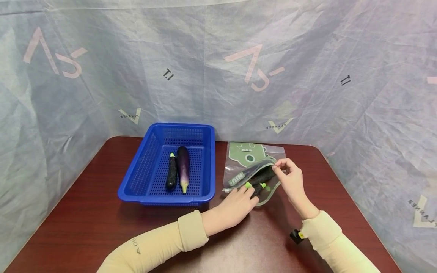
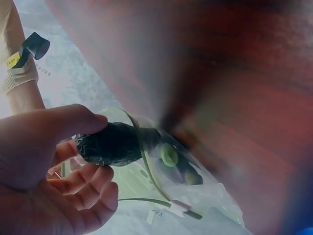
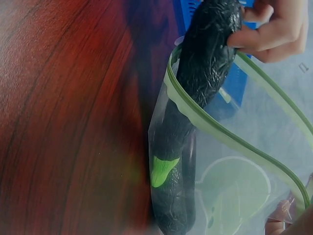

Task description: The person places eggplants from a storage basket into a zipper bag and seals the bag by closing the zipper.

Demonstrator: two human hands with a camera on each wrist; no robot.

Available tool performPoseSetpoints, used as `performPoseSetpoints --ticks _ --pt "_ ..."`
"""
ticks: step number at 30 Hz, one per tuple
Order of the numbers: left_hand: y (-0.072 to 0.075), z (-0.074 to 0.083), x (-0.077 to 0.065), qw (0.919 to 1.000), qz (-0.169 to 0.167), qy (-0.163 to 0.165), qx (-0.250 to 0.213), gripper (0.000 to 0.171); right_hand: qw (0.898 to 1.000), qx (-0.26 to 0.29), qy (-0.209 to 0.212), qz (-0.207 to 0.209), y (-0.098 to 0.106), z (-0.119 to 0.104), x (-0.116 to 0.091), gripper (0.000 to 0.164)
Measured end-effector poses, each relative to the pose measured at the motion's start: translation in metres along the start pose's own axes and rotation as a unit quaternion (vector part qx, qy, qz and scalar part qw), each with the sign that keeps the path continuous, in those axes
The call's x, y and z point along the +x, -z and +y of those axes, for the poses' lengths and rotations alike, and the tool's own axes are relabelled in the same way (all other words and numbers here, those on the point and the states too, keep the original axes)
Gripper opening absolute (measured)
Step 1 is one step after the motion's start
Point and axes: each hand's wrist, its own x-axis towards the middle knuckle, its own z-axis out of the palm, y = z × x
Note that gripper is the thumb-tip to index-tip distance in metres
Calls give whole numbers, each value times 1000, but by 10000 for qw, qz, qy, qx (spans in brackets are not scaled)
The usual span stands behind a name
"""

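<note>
My left hand [image 1: 238, 204] pinches the near end of a dark, wrinkled cucumber [image 2: 111, 144] between thumb and fingers. The cucumber's far end is inside a clear zip bag [image 1: 250, 155] with a green cartoon print and a green rim. Deeper in the bag lies another dark cucumber [image 1: 264, 175]; a bright green tip [image 3: 163, 171] shows through the plastic in the right wrist view. On the far side of the opening, my right hand [image 1: 291, 181] pinches the bag's rim between thumb and forefinger, and the mouth gapes wide.
Left of the bag stands a blue perforated basket [image 1: 167, 199]. Inside it a purple eggplant [image 1: 183, 163] and a dark cucumber [image 1: 172, 172] lie side by side. The brown table [image 1: 85, 212] ends at a grey printed cloth [image 1: 191, 91] at the back and sides.
</note>
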Motion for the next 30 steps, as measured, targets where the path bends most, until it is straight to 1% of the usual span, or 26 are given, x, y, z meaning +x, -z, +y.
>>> performPoseSetpoints --ticks 6,10,14,19,22,26,30 --pt "2 3 6 9999 123 33 32 11 10000 -67 -15 -18 1 1 1 8" --pt "1 4 10 9999 83 50 38 11 9999 -94 -24 -43 1 1 0 9" --pt "-2 6 13 9998 110 84 108 9 10000 -84 -36 -8 0 -1 0 6" --pt "-2 8 19 9998 52 195 88 8 10000 -69 -45 -10 -1 -2 -1 6" --pt "-2 10 23 9996 39 265 63 7 9999 -68 -81 -43 -1 -1 0 9" --pt "-3 13 28 9992 79 357 140 6 9999 -37 -129 -70 -1 0 0 10" --pt "-4 15 33 9988 -16 444 206 7 9999 -23 -123 -76 -1 1 1 10"
